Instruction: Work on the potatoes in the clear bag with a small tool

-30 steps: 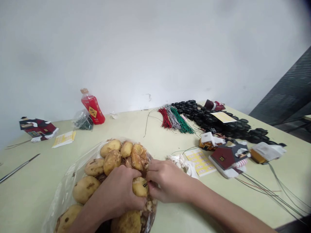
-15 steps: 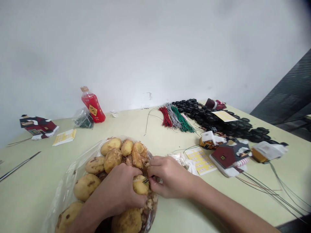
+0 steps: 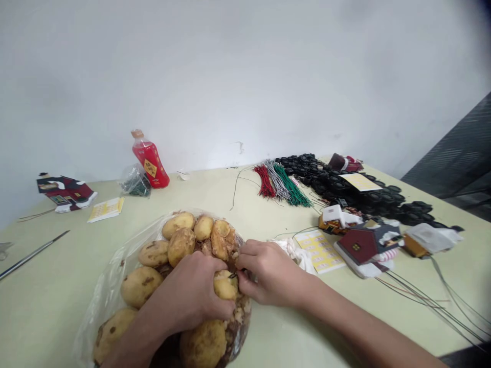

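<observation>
A small yellow potato [image 3: 225, 287] is held by the left hand [image 3: 192, 291], whose thumb and fingers are curled around it with only a potato-wide gap between them. This potato is located over the right part of a clear plastic bag [image 3: 100, 301], in which other potatoes [image 3: 141, 285] and brownish scraps [image 3: 241, 313] are seen. At the right side of the potato, the right hand [image 3: 268, 273] is placed with its thumb and forefinger pinched nearly together; a thin dark piece [image 3: 232, 276] is gripped at their tips, its end being directed toward the potato. What this piece is, and whether the skin is touched by it, cannot be told. The bag is laid on a pale green table [image 3: 286, 335]. Behind the right wrist, a crumpled white cloth [image 3: 294, 251] is found, and just beside it a yellow sheet [image 3: 322, 251] and a dark red toy house [image 3: 358, 248]. Farther back, a red bottle [image 3: 153, 167] is stood near the wall [image 3: 215, 76], and at the left a slender metal tool [image 3: 34, 255] is laid flat.
</observation>
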Demonstrator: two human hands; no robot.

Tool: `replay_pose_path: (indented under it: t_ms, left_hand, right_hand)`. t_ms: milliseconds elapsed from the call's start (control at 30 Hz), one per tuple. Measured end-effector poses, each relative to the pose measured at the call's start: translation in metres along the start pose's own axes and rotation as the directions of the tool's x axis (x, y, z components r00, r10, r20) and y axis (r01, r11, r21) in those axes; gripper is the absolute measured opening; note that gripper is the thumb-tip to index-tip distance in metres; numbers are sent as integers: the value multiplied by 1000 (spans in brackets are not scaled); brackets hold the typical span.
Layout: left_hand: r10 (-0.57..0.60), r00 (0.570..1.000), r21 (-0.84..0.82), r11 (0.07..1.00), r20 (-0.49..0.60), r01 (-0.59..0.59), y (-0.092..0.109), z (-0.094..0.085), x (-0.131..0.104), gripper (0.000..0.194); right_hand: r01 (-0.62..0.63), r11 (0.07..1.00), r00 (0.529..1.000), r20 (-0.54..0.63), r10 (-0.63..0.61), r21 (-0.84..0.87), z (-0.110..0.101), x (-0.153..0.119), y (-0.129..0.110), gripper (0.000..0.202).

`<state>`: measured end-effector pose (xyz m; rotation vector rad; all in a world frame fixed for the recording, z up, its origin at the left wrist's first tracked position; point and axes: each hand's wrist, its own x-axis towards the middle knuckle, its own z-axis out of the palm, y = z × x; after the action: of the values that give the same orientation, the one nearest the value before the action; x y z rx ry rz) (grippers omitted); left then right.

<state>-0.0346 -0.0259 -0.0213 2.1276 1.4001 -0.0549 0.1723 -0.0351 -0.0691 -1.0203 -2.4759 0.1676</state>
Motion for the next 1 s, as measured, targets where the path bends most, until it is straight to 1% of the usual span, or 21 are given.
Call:
replay_pose_path:
  t_ms: [100, 200, 367, 533, 667, 800, 933, 1000]
  left_hand:
    - [-13, 1000, 23, 1000, 20, 12, 1, -1, 0, 15]
    - [-2, 1000, -1, 1000, 30, 2, 3, -2, 1, 17]
    - [24, 1000, 16, 1000, 6, -24, 5, -3, 0, 15]
    - [33, 999, 6, 999, 3, -33, 4, -3, -2, 15]
    - [34, 999, 10, 999, -10, -33, 2, -3, -2, 14]
    - [27, 1000, -9, 1000, 11, -27, 2, -2, -2, 19]
    - [33, 999, -2, 999, -10, -33, 2, -1, -1, 20]
    - [32, 999, 7, 999, -14, -32, 1, -1, 0, 20]
  right_hand:
    - [17, 1000, 1000, -2, -17, 25, 0, -1, -1, 10]
    - [46, 997, 999, 9, -47, 61, 2, -1, -2, 9]
    - [1, 1000, 1000, 7, -2, 31, 2, -1, -2, 9]
    - [19, 998, 999, 41, -21, 59, 2, 0, -2, 9]
    - [-36, 999, 999, 29, 35, 36, 5, 0, -1, 8]
    - [5, 999, 999, 52, -7, 43, 9, 2, -3, 7]
    - [-50, 998, 999, 9, 50, -36, 9, 2, -4, 8]
    - [-33, 999, 999, 12, 34, -39, 9, 2, -4, 8]
